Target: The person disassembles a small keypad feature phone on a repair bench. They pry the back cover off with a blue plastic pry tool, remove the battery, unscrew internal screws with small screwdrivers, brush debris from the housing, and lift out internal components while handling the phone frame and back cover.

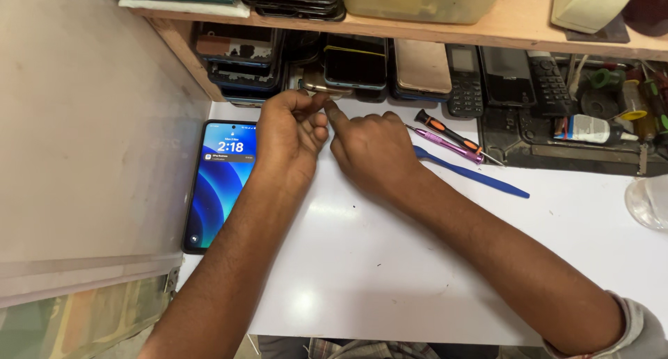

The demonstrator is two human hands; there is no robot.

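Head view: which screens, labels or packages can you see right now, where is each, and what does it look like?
Lit smartphone: flat on the white table, beside the left hand; blue swirl wallpaper, black frame.
Dark smartphone: under the shelf, above both hands; black screen, off.
Keypad phones: under the shelf, right of centre; black, small dark screens.
Small bottle: lying far right; white, with label.

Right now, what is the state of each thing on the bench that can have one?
Smartphone: flat, face up, screen lit.
Left hand: fingers pinched in a grip on something small, which cannot be made out.
Right hand: forefinger stretched to the left fingertips.
Blue pry tool: lying flat, untouched.
Screwdrivers: lying flat, untouched.
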